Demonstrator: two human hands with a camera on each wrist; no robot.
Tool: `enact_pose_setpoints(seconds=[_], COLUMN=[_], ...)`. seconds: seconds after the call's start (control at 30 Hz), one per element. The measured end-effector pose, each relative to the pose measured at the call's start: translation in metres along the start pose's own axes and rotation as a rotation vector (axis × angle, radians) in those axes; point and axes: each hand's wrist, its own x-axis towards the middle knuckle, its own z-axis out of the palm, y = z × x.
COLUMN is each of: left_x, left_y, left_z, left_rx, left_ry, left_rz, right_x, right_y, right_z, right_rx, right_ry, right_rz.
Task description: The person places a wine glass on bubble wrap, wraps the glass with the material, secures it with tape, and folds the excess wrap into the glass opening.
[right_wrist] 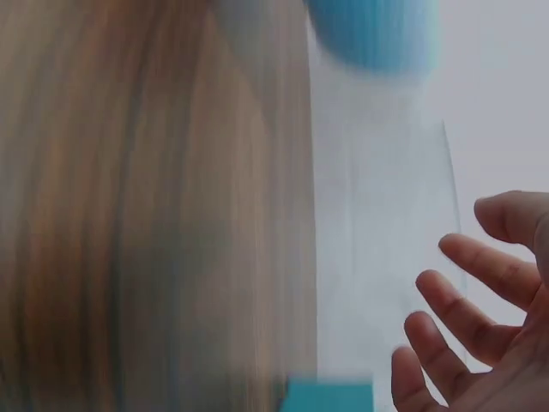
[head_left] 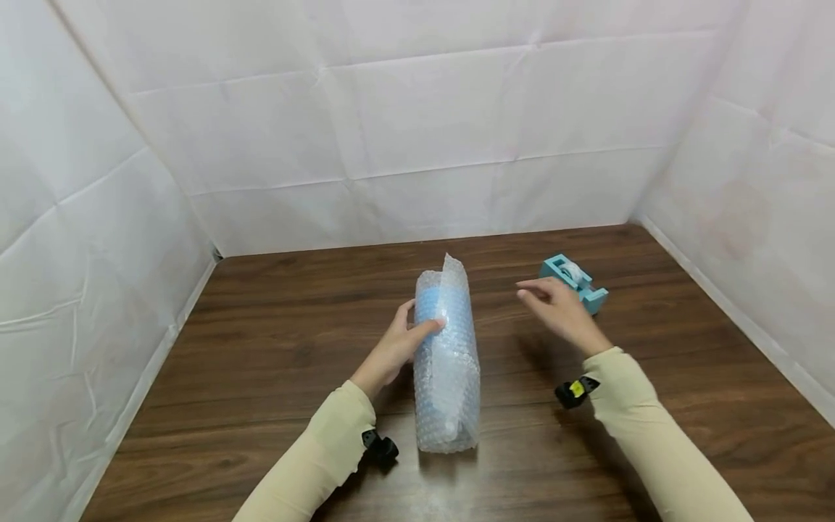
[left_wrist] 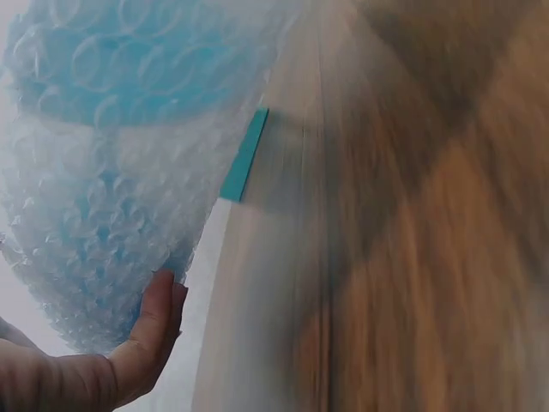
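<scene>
A long bundle of clear bubble wrap point(head_left: 457, 370) lies in the middle of the table, with something blue inside; the wrap blurs what kind of object that is. My left hand point(head_left: 395, 344) grips the bundle from its left side, thumb on top over the wrap's overlapping edge. In the left wrist view, the fingers point(left_wrist: 153, 339) press against the bubbly surface. To the right, my right hand point(head_left: 562, 313) hovers over the table, apart from the bundle and holding nothing. Close beyond it stands a teal tape dispenser point(head_left: 595, 298) with a roll of tape.
The dark wood table point(head_left: 293, 326) is bordered by white sheeting point(head_left: 417, 145) at the back and on both sides. Black wrist cameras point(head_left: 380, 449) sit on both sleeves, near the tabletop.
</scene>
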Motion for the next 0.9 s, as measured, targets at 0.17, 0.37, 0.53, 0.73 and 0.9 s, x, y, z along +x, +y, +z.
enact_pose_setpoints(seconds=[0.17,0.37,0.53,0.73,0.9], left_x=[0.001,0.005,0.008,0.01,0.011], left_y=[0.001,0.0,-0.001,-0.002,-0.002], left_z=[0.013,0.025,0.034,0.038,0.039], left_rx=[0.022,0.061,0.062,0.053,0.053], left_ry=[-0.03,-0.06,-0.083,-0.096,-0.104], left_rz=[0.01,0.023,0.029,0.033,0.036], right_x=[-0.001,0.001,0.002,0.006,0.008], right_y=[0.035,0.066,0.076,0.079,0.079], right_z=[-0.036,-0.056,-0.063,-0.06,-0.061], right_rx=[-0.089,-0.155,-0.162,-0.223,-0.229], right_ry=[0.045,0.081,0.023,-0.016,-0.036], right_rz=[0.127,0.233,0.302,0.301,0.273])
